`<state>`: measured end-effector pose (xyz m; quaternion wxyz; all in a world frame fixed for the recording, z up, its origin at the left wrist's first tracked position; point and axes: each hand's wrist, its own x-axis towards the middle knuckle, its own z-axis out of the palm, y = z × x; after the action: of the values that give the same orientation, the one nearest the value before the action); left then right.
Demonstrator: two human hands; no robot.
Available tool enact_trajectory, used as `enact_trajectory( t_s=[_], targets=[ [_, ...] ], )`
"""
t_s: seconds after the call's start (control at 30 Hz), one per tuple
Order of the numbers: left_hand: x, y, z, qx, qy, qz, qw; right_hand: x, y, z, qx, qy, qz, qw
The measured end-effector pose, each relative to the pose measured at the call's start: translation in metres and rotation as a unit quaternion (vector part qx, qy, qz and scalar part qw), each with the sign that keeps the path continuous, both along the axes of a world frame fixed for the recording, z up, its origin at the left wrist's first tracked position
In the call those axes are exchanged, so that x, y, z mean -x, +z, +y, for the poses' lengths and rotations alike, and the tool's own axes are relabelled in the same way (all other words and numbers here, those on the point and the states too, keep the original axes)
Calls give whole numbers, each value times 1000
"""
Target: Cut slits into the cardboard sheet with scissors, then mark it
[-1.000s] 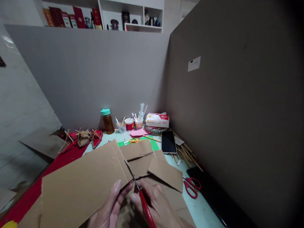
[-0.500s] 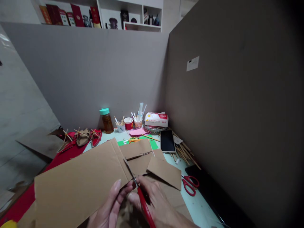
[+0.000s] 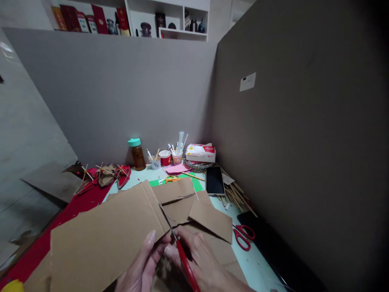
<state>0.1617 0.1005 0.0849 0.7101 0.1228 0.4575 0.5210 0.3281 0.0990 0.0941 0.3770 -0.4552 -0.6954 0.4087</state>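
Cardboard sheet (image 3: 106,235) lies left of and beyond the left hand's fingers (image 3: 148,243), over the table (image 3: 255,267). Scissors (image 3: 182,255) sit between left hand (image 3: 138,271) and right hand (image 3: 206,267), blades on the sheet ahead of the fingertips. Second pair of scissors (image 3: 243,237) right of the fingers, on the table. Phone (image 3: 214,181) farther back, right. Cups (image 3: 165,158), jar (image 3: 137,154) and tissue box (image 3: 200,152) well beyond, against the partition (image 3: 121,89).

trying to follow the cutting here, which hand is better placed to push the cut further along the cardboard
Right. The right hand already grips the red-handled scissors, blades lying along the cardboard sheet at its fold. The left hand is pinching the sheet's edge, steadying it.
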Motion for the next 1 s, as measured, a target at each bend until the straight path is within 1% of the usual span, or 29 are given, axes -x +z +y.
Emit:
enact_trajectory(
  t_s=[0.1,0.2,0.33,0.43,0.5,0.67,0.87,1.0],
  targets=[
    [-3,8,-2,-21,4,2,1000,-1,3,-1,3,6,13,1000],
    [-5,11,-5,-17,10,6,1000,-1,5,-1,5,13,27,1000],
    [-4,6,-5,7,7,11,1000,-2,6,-2,-8,6,28,1000],
    [-4,3,-5,22,25,23,999,-3,6,-2,-7,8,19,1000],
    [-5,3,-4,13,39,26,999,-2,4,-2,-1,9,8,1000],
    [-6,7,-8,-4,36,18,999,-1,4,-3,22,-14,-27,999],
    [-7,10,-13,21,67,36,997,-1,10,-5,31,-26,-25,999],
    [-8,9,-12,30,68,44,996,-1,8,-5,25,-18,-9,999]
  ],
)
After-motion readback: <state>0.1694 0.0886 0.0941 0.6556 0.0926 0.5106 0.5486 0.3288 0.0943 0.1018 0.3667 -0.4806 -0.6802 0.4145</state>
